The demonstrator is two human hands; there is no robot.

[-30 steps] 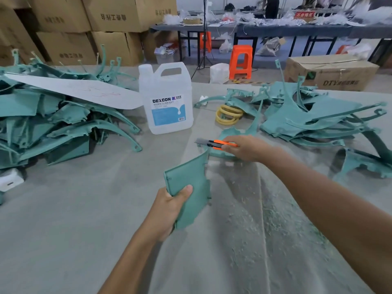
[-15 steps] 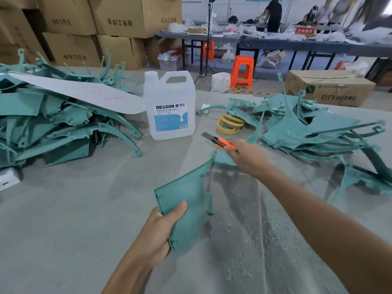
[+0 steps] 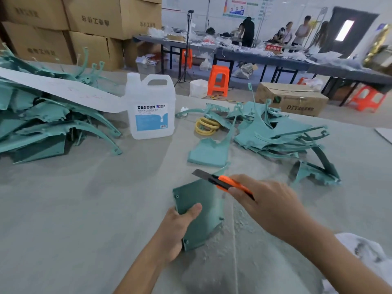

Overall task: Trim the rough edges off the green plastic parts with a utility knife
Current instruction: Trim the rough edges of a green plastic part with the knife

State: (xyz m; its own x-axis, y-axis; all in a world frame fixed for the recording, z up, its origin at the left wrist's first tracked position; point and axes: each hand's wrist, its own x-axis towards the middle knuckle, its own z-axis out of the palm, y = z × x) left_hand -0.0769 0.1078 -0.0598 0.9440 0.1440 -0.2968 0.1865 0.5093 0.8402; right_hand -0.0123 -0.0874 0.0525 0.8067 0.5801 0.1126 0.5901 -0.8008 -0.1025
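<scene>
My left hand (image 3: 177, 231) grips a flat green plastic part (image 3: 203, 206) by its lower left edge, thumb on its face, holding it tilted above the grey table. My right hand (image 3: 269, 205) holds an orange utility knife (image 3: 224, 182) with its dark blade extended, pointing up and left over the part's upper right edge. Another green part (image 3: 209, 153) lies flat just beyond. Heaps of green parts sit at the left (image 3: 46, 126) and at the right (image 3: 282, 134).
A white DEXCON jug (image 3: 151, 107) stands at the middle back, with yellow rings (image 3: 206, 126) beside it. A white sheet (image 3: 63, 90) lies over the left heap. Plastic shavings (image 3: 244, 230) litter the table under my hands. Cardboard boxes, orange stools and people stand beyond.
Both hands have drawn closer to me. The knife has come down from beyond the part to its upper right edge, and my left hand has turned the part more upright.
</scene>
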